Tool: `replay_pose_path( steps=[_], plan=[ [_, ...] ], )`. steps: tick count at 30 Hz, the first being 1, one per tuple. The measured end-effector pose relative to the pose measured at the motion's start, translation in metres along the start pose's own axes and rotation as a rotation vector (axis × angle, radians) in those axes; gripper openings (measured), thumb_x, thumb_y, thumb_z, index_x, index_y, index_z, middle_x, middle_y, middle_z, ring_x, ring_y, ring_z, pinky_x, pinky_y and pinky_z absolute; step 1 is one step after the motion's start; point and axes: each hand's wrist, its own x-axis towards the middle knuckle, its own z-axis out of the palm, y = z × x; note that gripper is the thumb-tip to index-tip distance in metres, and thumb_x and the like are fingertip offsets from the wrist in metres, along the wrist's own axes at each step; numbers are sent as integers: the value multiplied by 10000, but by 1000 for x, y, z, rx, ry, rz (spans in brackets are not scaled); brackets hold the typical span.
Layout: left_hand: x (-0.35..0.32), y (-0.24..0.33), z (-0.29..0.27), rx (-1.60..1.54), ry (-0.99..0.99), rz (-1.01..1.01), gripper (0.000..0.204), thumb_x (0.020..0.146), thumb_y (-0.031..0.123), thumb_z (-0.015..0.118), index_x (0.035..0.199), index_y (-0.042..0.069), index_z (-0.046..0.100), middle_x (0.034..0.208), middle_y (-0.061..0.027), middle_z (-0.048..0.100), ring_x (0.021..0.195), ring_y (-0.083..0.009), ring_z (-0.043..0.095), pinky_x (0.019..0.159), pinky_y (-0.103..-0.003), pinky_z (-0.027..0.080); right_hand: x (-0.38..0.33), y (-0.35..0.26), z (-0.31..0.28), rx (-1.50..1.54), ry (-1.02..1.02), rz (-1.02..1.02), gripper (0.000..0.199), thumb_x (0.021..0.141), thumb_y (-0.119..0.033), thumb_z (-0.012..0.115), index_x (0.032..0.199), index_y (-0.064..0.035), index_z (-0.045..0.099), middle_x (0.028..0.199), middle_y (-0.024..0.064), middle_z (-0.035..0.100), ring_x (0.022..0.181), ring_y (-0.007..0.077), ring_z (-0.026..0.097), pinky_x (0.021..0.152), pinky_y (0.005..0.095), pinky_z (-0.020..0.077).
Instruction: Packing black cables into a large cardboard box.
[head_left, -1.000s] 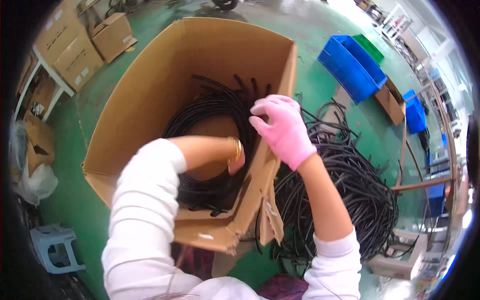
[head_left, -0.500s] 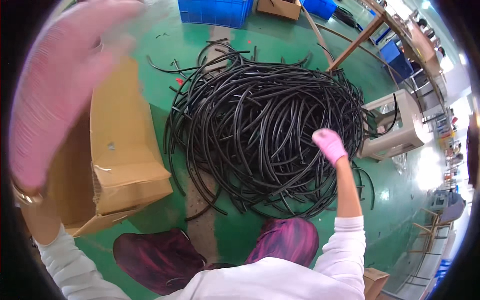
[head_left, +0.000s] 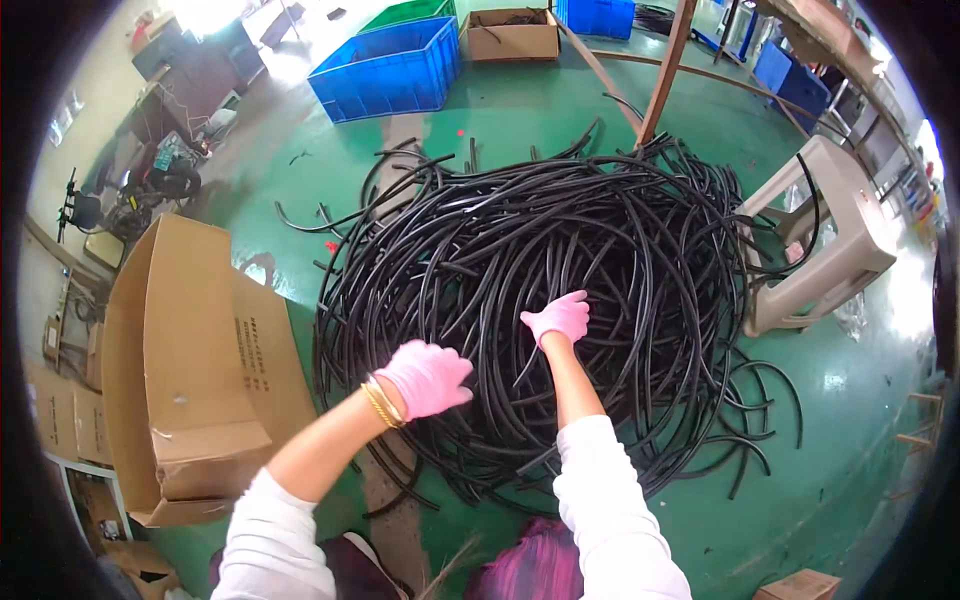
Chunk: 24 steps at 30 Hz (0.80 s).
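Observation:
A large tangled heap of black rubber tubes (head_left: 480,250) lies in front of me, many of them bent into arcs with loose ends. Over its near left part hovers my left hand (head_left: 428,378), in a pink glove, its fingers apart and a little bent, with no tube visible in it. Farther forward, my right hand (head_left: 558,318), gloved in pink too, is above the middle of the heap. Its thumb stands away from the fingers and nothing shows in its grasp. Whether either hand touches the tubes is hard to make out.
To the left stands an open cardboard box (head_left: 200,350). A blue crate (head_left: 385,75) and a smaller cardboard box (head_left: 512,40) are at the back. A beige plastic stool (head_left: 825,235) stands right of the heap, near a wooden table leg (head_left: 668,75).
My left hand has come from high over the cardboard box, rightward and down to the heap. My right hand has moved left over the tubes. The view has shifted, showing more on the left.

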Motion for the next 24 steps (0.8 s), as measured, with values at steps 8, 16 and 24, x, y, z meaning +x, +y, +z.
replay_pose_path(
  steps=[8,16,24],
  plan=[
    [116,-6,152,-917,410,-592,1021,670,507,820,1367,-61,335,1304,-329,508,1206,-438,535,1008,-419,461,25,26,15,245,51,-163,727,717,-178,741,1328,6,393,1193,266,557,1041,408,630,887,453,540],
    [50,61,140,-962,331,-622,523,725,279,690,1141,13,520,1016,-256,674,973,-422,652,857,-484,514,-86,96,-33,470,-186,-437,447,725,-174,600,1105,30,481,961,319,645,955,476,615,855,504,498],
    [14,25,140,-348,-451,83,679,862,635,480,903,1,718,960,-220,701,956,-370,672,871,-438,529,-130,174,-20,-11,-738,-567,644,835,-468,654,1190,47,501,1023,331,639,1024,463,614,918,485,489]
  ],
)
